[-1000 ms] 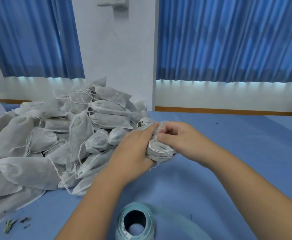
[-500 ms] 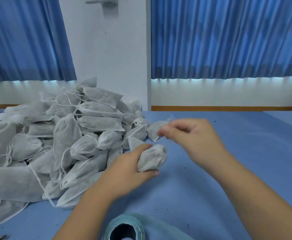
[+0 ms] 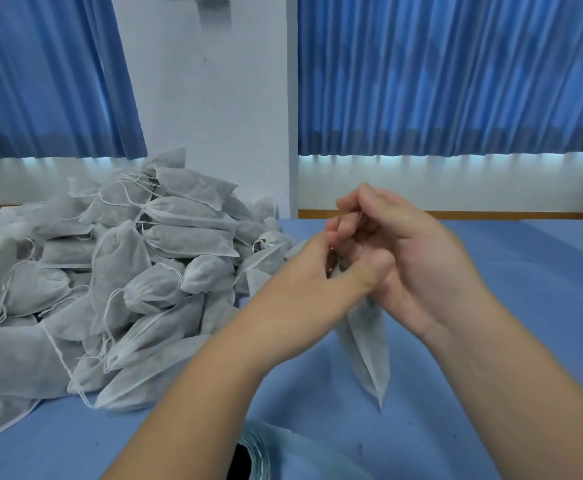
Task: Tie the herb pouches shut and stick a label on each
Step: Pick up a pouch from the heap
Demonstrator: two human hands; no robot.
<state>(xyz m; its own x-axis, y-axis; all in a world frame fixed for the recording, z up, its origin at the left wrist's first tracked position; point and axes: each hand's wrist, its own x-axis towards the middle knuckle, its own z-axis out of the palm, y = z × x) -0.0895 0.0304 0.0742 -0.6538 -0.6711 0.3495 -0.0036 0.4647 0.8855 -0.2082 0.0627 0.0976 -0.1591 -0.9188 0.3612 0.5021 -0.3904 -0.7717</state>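
The blue table (image 3: 525, 306) bears a heap of grey pouches (image 3: 127, 271) and what looks like a label roll (image 3: 260, 453).

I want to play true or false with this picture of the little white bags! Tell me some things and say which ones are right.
1. The pile of pouches lies to the left of the hands. True.
2. The held pouch hangs down with its tip pointing toward the table. True.
3. The curtains are red. False: the curtains are blue.
4. The label roll sits on top of the pile. False: the label roll is at the near edge of the picture, below the forearms.
5. The left hand lies flat on the table. False: the left hand is up in the air beside the right hand, and both grip the top of the held pouch.
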